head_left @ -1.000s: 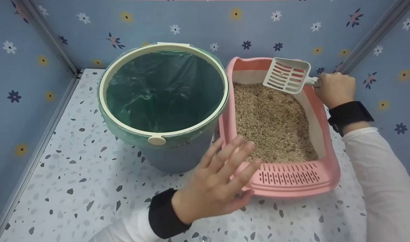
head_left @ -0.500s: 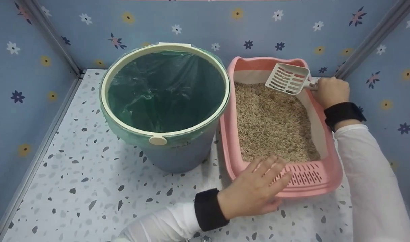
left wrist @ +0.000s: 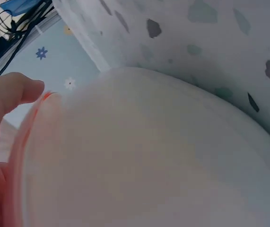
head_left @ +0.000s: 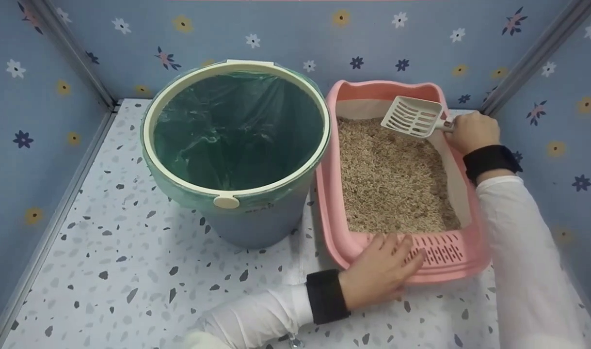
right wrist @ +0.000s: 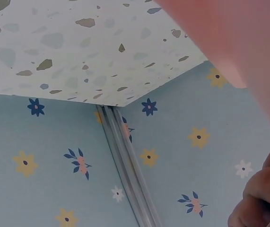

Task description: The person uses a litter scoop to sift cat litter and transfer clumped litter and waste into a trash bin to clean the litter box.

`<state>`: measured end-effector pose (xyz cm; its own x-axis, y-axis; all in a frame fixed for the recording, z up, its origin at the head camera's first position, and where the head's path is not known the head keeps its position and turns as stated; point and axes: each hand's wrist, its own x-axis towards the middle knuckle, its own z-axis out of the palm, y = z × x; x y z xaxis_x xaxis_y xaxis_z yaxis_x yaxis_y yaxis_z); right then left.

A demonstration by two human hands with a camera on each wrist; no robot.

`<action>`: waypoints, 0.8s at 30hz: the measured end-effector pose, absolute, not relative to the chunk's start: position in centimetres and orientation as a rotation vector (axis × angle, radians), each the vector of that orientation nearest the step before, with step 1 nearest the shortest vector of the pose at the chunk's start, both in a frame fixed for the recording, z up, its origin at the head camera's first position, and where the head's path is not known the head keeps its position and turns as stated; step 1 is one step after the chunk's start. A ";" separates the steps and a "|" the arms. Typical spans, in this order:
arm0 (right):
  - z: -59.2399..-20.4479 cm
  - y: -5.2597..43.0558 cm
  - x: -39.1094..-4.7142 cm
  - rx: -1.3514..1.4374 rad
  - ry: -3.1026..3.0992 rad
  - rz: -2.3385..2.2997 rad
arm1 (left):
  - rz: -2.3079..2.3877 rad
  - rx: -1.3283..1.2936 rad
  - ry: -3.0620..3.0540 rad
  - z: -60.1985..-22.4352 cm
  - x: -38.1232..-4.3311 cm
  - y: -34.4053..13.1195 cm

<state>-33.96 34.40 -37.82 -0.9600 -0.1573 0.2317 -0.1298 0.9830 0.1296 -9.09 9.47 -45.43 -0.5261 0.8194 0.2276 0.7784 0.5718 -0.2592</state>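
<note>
A pink litter box (head_left: pixel 330 213) with brown granular litter (head_left: pixel 397 179) stands on the right in the head view. My left hand (head_left: pixel 380 269) rests on its slotted front ledge, fingers laid forward; in the left wrist view the thumb (left wrist: pixel 19 92) lies by the box's rim. My right hand (head_left: pixel 472 133), by the box's back right side, grips the handle of a light grey slotted litter scoop (head_left: pixel 414 116). The scoop's head hangs above the litter's back right part. In the right wrist view curled fingers (right wrist: pixel 262 189) show at the lower right edge.
A blue bin (head_left: pixel 256 225) lined with a green plastic bag (head_left: pixel 237 140) stands close to the box's left side. Blue flowered panels (head_left: pixel 285 29) enclose the speckled white surface (head_left: pixel 130 242) at the back and sides.
My left hand has moved right and down onto the box's front ledge. My right hand has shifted slightly left and lower with the scoop. The bin stays put.
</note>
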 end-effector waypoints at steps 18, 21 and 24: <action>-37.2 34.4 -34.1 0.221 -3.032 -0.058 | 0.335 -1.231 -2.536 -46.4 -8.8 10.9; -37.0 34.3 -34.1 0.257 -3.045 -0.064 | 0.319 -1.245 -2.538 -46.4 -8.9 10.7; -36.7 34.4 -34.1 0.279 -3.042 -0.081 | 0.306 -1.264 -2.543 -46.3 -9.0 10.7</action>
<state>-34.06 34.36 -36.71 -0.9796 -0.1840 0.0803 -0.1795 0.9819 0.0607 -9.03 10.68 -46.26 -0.5756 0.8024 0.1575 0.7420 0.5935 -0.3118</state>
